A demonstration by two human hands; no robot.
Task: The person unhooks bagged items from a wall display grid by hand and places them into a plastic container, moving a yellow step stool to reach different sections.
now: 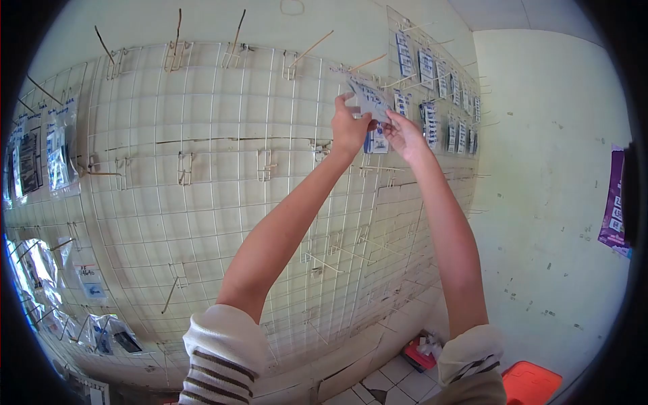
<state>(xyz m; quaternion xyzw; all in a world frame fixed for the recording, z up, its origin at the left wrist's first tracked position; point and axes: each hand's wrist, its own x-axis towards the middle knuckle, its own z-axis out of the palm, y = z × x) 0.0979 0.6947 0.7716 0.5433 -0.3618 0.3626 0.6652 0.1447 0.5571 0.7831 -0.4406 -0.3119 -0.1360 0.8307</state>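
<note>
A clear plastic packet with blue handwriting is held up in front of the wire grid, tilted, between both hands. My left hand grips its left and lower edge, thumb and fingers closed on it. At its lower right corner, my right hand pinches the plastic between thumb and fingers. Just behind and below the hands hangs another labelled packet, partly covered. A tan hook sticks out from the grid right above the held packet.
A white wire grid with protruding hooks covers the wall. Several labelled packets hang at the upper right, and more plastic packets at the far left. On the floor are a red container and an orange plastic object.
</note>
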